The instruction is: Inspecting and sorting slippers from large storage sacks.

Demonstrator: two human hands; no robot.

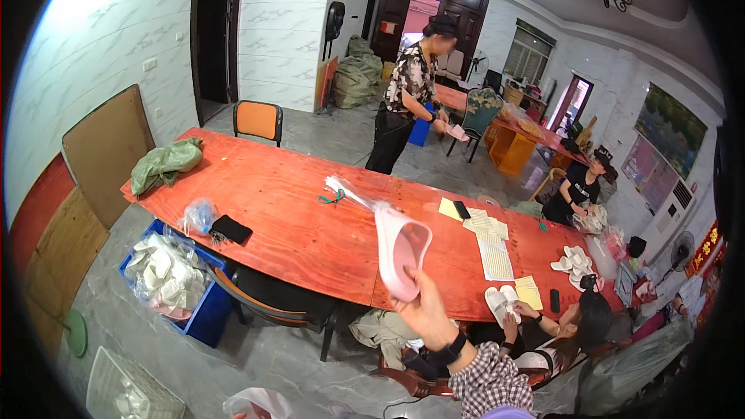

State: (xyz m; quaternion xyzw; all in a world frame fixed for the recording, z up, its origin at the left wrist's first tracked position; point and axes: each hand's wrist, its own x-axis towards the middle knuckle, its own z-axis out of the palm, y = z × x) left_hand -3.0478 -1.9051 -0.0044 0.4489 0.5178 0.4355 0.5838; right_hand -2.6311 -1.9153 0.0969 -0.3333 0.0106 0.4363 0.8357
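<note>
My right hand (428, 309) is raised over the near edge of the red table, its fingers closed on the heel end of a pink clog (394, 252). The clog stands on end, with a pale rim and a pink inside. A dark band is round my right wrist, below a checked sleeve. Behind the clog's toe, a clear plastic bag (353, 192) and teal-handled scissors (331, 197) lie on the tabletop. My left hand does not show clearly. At the lower edge is a clear plastic bag (260, 402) with something pinkish by it that I cannot make out.
The long red table (287, 225) crosses the view. Left of me stand a blue crate (198, 324) of white slippers and a white basket (128, 388). A seated person at right handles white slippers (500, 302); papers (494, 257) lie beyond. Another person (411, 93) stands across the table.
</note>
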